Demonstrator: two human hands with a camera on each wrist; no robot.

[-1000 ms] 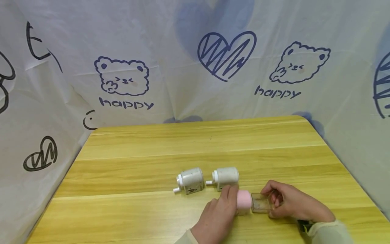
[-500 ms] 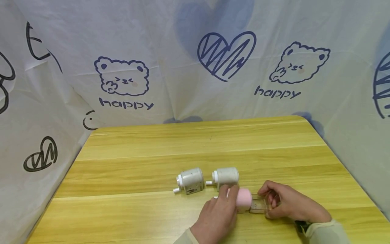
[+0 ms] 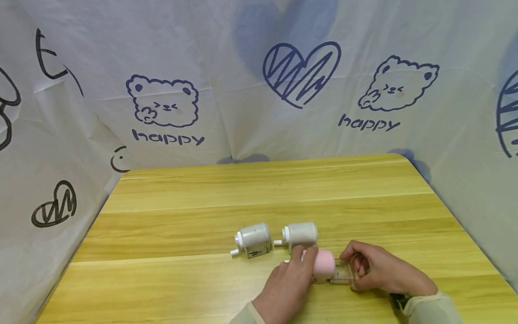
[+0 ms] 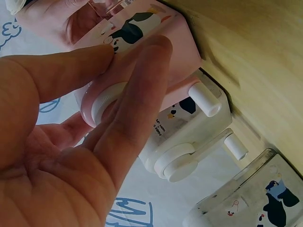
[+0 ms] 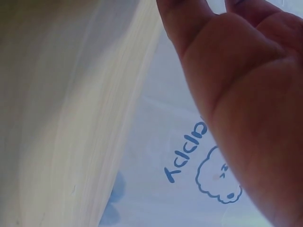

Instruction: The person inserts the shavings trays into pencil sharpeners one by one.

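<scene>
A pink hand-crank pencil sharpener (image 3: 325, 263) lies on the table, crank end toward my left hand (image 3: 289, 283). The fingers and thumb of that hand grip its body, as the left wrist view shows; its side there carries a dark and white sticker (image 4: 135, 32). My right hand (image 3: 382, 267) pinches a clear shavings drawer (image 3: 344, 273) between thumb and fingers. The drawer's left end meets the sharpener's right end, seemingly partly inside it. In the right wrist view only the palm and parts of the fingers show; the drawer is out of sight.
Two off-white crank sharpeners lie just behind: the left one (image 3: 256, 239), and the right one (image 3: 303, 233) close to my left fingertips. Both cranks point left. The wooden table (image 3: 182, 202) is bordered by a white cloth (image 3: 234, 126) with drawings.
My right hand has moved a little left, bringing the clear drawer closer to and seemingly into the pink sharpener. My left hand stays almost still on the sharpener.
</scene>
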